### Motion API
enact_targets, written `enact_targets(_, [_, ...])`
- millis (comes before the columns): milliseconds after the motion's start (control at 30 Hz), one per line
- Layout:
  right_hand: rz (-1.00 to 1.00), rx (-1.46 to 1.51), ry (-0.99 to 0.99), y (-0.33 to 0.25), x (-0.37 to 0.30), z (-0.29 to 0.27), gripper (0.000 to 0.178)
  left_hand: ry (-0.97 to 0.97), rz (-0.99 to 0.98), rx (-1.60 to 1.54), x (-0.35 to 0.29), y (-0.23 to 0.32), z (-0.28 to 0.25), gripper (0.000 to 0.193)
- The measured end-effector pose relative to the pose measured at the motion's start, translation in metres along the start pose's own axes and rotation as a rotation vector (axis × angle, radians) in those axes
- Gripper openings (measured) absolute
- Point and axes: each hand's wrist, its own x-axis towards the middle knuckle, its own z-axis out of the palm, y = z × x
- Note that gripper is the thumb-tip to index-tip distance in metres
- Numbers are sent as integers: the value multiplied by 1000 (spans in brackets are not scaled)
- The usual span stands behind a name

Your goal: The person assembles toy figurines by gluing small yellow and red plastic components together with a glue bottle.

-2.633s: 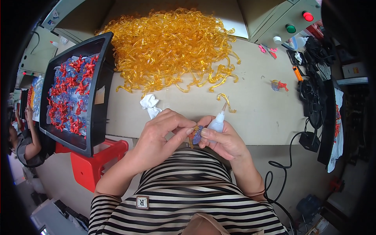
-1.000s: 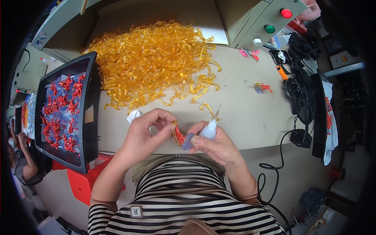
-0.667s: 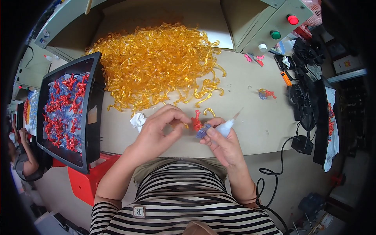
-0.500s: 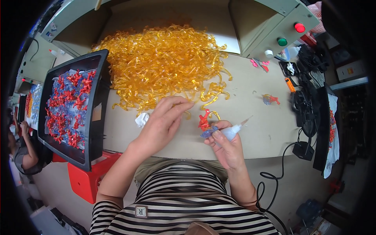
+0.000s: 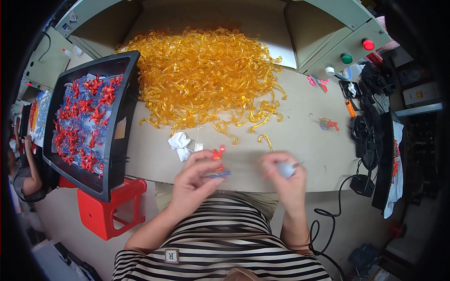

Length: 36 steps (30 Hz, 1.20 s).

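My left hand (image 5: 194, 181) is closed around a small red plastic figurine (image 5: 218, 153) with a translucent blue base (image 5: 220, 173), held upright above the table's near edge. My right hand (image 5: 291, 187), smeared by motion, grips a pale squeeze bottle (image 5: 286, 169) with a thin nozzle that points right. Just beyond the right fingertips lies one curved, translucent yellow piece (image 5: 266, 139) on the table. A large heap of similar yellow pieces (image 5: 206, 77) spreads across the far part of the table. Crumpled white tissue (image 5: 179, 142) rests beyond my left hand.
A black tray (image 5: 123, 119) of red-and-blue figurines stands tilted at the left, above a red stool (image 5: 96, 214). Another figurine (image 5: 330, 124) lies at right. Further right are an orange-handled cutter (image 5: 350, 107), black cables (image 5: 368, 140) and a power adapter (image 5: 362, 185). Someone's arm (image 5: 32, 164) shows far left.
The figurine has passed from my right hand to my left, which came back from the yellow heap. My right hand keeps the bottle and has moved slightly right. The view has shifted a little.
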Motion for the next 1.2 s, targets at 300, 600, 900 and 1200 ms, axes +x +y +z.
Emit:
enact_targets(300, [-162, -834, 172, -12, 21, -6, 18, 101, 58, 151, 5, 5, -19, 24])
enact_targets(600, [-115, -803, 102, -14, 24, 2, 17, 81, 19, -24, 11, 4, -13, 23])
enact_targets(900, [-102, -797, 149, -10, 34, 2, 17, 67, 0, 3, 18, 3, -1, 14])
enact_targets(1200, [-296, -758, 182, -2, 33, -1, 16, 80, 8, 93, 16, 0, 6, 10])
